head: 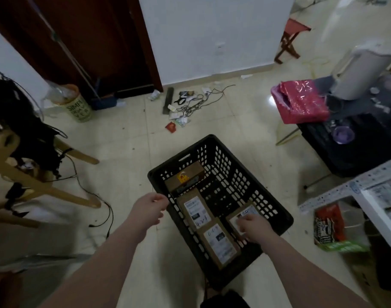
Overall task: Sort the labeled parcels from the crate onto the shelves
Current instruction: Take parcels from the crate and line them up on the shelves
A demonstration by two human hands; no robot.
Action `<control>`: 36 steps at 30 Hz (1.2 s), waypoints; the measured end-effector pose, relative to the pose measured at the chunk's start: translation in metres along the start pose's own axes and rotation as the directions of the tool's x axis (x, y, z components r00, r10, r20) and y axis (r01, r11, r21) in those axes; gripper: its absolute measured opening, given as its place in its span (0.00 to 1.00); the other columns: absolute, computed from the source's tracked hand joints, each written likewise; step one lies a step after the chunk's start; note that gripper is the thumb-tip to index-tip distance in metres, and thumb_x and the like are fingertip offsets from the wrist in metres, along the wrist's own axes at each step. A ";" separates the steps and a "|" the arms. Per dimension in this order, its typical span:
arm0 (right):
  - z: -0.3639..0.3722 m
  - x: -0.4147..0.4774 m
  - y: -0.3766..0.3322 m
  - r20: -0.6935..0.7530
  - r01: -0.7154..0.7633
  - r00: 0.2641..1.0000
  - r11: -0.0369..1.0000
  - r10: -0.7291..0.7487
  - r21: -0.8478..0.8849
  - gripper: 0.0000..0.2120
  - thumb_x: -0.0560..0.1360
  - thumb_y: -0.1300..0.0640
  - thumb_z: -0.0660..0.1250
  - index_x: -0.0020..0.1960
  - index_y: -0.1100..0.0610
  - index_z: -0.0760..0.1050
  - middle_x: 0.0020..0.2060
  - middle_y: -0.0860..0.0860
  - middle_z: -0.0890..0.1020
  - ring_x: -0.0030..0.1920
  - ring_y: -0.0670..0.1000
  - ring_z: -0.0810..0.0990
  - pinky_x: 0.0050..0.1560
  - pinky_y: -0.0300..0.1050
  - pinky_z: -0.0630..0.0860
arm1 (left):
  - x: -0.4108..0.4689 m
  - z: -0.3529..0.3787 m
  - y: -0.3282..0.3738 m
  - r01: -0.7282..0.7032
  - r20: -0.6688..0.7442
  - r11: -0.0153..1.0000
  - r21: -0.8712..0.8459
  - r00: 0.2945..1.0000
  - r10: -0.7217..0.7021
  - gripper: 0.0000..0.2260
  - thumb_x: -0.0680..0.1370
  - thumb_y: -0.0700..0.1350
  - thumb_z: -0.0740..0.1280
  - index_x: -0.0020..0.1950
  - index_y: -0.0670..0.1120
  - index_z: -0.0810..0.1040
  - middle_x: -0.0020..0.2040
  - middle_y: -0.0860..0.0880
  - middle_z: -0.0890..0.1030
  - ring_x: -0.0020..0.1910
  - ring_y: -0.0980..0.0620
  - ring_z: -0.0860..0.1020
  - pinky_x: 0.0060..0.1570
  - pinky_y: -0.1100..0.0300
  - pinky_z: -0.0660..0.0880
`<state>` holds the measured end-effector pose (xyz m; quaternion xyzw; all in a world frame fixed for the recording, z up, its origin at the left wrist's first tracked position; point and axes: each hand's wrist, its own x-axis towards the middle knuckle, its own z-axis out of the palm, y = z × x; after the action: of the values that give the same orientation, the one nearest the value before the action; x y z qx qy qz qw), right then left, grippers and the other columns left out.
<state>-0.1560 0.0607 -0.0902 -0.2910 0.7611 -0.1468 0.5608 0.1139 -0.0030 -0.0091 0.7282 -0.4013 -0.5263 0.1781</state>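
Black plastic crate [239, 172], rectangular, lattice-perforated walls, set on floor between hands. Flat brown cardboard parcels kept inside, white printed labels stuck on top. Right hand [254, 226] laid on right-side parcel [245, 211], fingers bent over label; grip cannot be told. Left hand [149, 208] held just outside crate's left rim, fingers loosely curled, nothing held. Two labelled parcels [195, 211] seen between hands; yellow-stickered box [185, 176] beyond them. Glossy pale floor tiles [134, 138] underneath. White shelf frame [374, 210] right of right hand; tangled cables [196, 101] and crinkled pink bag [301, 101] far beyond.
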 end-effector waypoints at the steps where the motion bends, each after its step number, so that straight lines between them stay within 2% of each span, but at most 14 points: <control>1: -0.007 0.009 -0.003 -0.021 -0.022 1.000 1.000 0.022 -0.003 0.07 0.77 0.56 0.65 0.41 0.54 0.78 0.38 0.53 0.80 0.39 0.51 0.78 0.34 0.39 0.74 | 0.011 0.005 0.002 0.014 0.013 1.000 -0.003 1.000 -0.014 0.03 0.78 0.45 0.66 0.48 0.47 0.77 0.44 0.46 0.78 0.39 0.49 0.75 0.39 0.57 0.74; 3: -0.016 0.025 -0.004 -0.052 -0.065 0.996 0.997 0.066 0.031 0.07 0.78 0.56 0.65 0.42 0.54 0.79 0.38 0.54 0.80 0.36 0.50 0.77 0.27 0.37 0.71 | 0.031 0.012 0.004 0.042 0.037 0.999 0.006 0.998 -0.042 0.04 0.77 0.45 0.66 0.50 0.46 0.78 0.44 0.45 0.78 0.40 0.49 0.75 0.40 0.57 0.74; 5: -0.019 0.039 -0.002 -0.068 -0.097 0.993 0.994 0.101 0.050 0.07 0.78 0.57 0.66 0.42 0.55 0.79 0.36 0.54 0.80 0.34 0.51 0.77 0.30 0.40 0.72 | 0.054 0.018 0.004 0.068 0.051 0.996 0.048 0.996 -0.071 0.04 0.77 0.44 0.66 0.50 0.47 0.78 0.44 0.45 0.78 0.40 0.50 0.75 0.40 0.56 0.75; 8: -0.015 0.053 0.005 -0.094 -0.170 0.980 0.982 0.178 0.080 0.07 0.77 0.57 0.66 0.41 0.53 0.79 0.35 0.54 0.81 0.31 0.51 0.78 0.34 0.45 0.72 | 0.100 0.023 0.004 0.076 0.037 0.986 0.147 0.996 -0.082 0.04 0.77 0.44 0.66 0.50 0.47 0.79 0.45 0.46 0.78 0.43 0.49 0.76 0.46 0.52 0.76; 13: 0.002 0.081 -0.001 -0.112 -0.236 0.960 0.958 0.256 0.164 0.04 0.77 0.57 0.67 0.45 0.56 0.79 0.37 0.55 0.80 0.36 0.54 0.78 0.35 0.44 0.72 | 0.183 0.035 0.009 -0.023 0.067 0.910 0.413 0.998 -0.005 0.13 0.75 0.46 0.67 0.59 0.46 0.78 0.52 0.46 0.79 0.50 0.47 0.77 0.50 0.55 0.75; 15: 0.012 0.091 -0.008 -0.125 -0.233 0.959 0.958 0.255 0.167 0.04 0.77 0.55 0.67 0.48 0.56 0.79 0.42 0.55 0.81 0.42 0.56 0.79 0.40 0.46 0.74 | 0.212 0.043 0.008 -0.091 0.122 0.848 0.522 0.992 0.031 0.13 0.75 0.46 0.66 0.59 0.45 0.77 0.53 0.46 0.78 0.52 0.46 0.77 0.49 0.55 0.74; 17: 0.026 0.101 -0.016 -0.141 -0.241 0.953 0.952 0.269 0.190 0.05 0.77 0.55 0.66 0.50 0.55 0.79 0.46 0.55 0.82 0.46 0.56 0.80 0.44 0.47 0.75 | 0.240 0.050 0.004 -0.170 0.194 0.772 0.613 0.979 0.061 0.13 0.75 0.45 0.66 0.59 0.45 0.76 0.49 0.46 0.78 0.43 0.50 0.76 0.38 0.59 0.70; 19: 0.044 0.111 -0.023 -0.152 -0.248 0.947 0.944 0.284 0.219 0.04 0.77 0.55 0.67 0.49 0.55 0.80 0.43 0.55 0.82 0.43 0.55 0.79 0.44 0.48 0.75 | 0.267 0.055 -0.004 -0.218 0.253 0.707 0.672 0.966 0.058 0.15 0.75 0.47 0.66 0.59 0.43 0.75 0.47 0.46 0.77 0.37 0.52 0.74 0.31 0.61 0.67; 23: 0.079 0.134 -0.035 -0.132 -0.271 0.940 0.922 0.316 0.277 0.04 0.76 0.56 0.67 0.43 0.51 0.78 0.41 0.54 0.82 0.38 0.52 0.77 0.39 0.44 0.74 | 0.313 0.066 -0.024 -0.300 0.353 0.547 0.782 0.936 0.008 0.15 0.76 0.49 0.64 0.55 0.38 0.74 0.53 0.38 0.76 0.48 0.41 0.76 0.42 0.56 0.71; 26: 0.101 0.152 -0.044 -0.078 -0.270 0.946 0.901 0.314 0.340 0.04 0.76 0.55 0.66 0.44 0.51 0.79 0.41 0.52 0.81 0.39 0.52 0.76 0.42 0.46 0.74 | 0.336 0.072 -0.038 -0.329 0.388 0.485 0.810 0.921 -0.024 0.16 0.76 0.47 0.64 0.59 0.39 0.72 0.56 0.38 0.75 0.52 0.41 0.75 0.47 0.55 0.72; 29: 0.115 0.166 -0.047 -0.057 -0.264 0.950 0.890 0.306 0.372 0.06 0.76 0.56 0.66 0.41 0.52 0.79 0.39 0.50 0.81 0.38 0.50 0.77 0.42 0.44 0.74 | 0.349 0.084 -0.053 -0.369 0.415 0.358 0.858 0.908 -0.058 0.31 0.74 0.46 0.68 0.73 0.43 0.59 0.62 0.38 0.70 0.59 0.40 0.72 0.52 0.51 0.72; 32: 0.119 0.175 -0.047 -0.025 -0.297 0.939 0.845 0.343 0.445 0.06 0.77 0.56 0.66 0.42 0.52 0.78 0.39 0.50 0.81 0.36 0.48 0.77 0.38 0.40 0.73 | 0.352 0.104 -0.065 -0.318 0.341 0.226 0.921 0.937 -0.073 0.44 0.72 0.49 0.71 0.77 0.42 0.45 0.71 0.38 0.60 0.69 0.38 0.63 0.62 0.45 0.68; 34: 0.117 0.180 -0.045 -0.013 -0.307 0.933 0.817 0.358 0.488 0.05 0.78 0.56 0.66 0.43 0.52 0.78 0.40 0.50 0.81 0.36 0.48 0.76 0.37 0.40 0.73 | 0.353 0.115 -0.073 -0.282 0.289 0.145 0.948 0.957 -0.024 0.45 0.72 0.49 0.71 0.77 0.40 0.44 0.72 0.38 0.58 0.70 0.39 0.62 0.62 0.44 0.68; 36: 0.114 0.183 -0.043 -0.012 -0.299 0.934 0.802 0.356 0.516 0.05 0.78 0.56 0.66 0.44 0.51 0.78 0.39 0.50 0.81 0.36 0.48 0.76 0.38 0.40 0.73 | 0.355 0.121 -0.077 -0.272 0.266 0.123 0.954 0.962 0.057 0.42 0.72 0.48 0.71 0.75 0.39 0.49 0.69 0.38 0.62 0.65 0.38 0.68 0.56 0.45 0.73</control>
<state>-0.0736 -0.0727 -0.2449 0.0110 0.7634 -0.2577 0.5922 0.0785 -0.2098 -0.3294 0.5712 -0.7376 -0.1701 -0.3176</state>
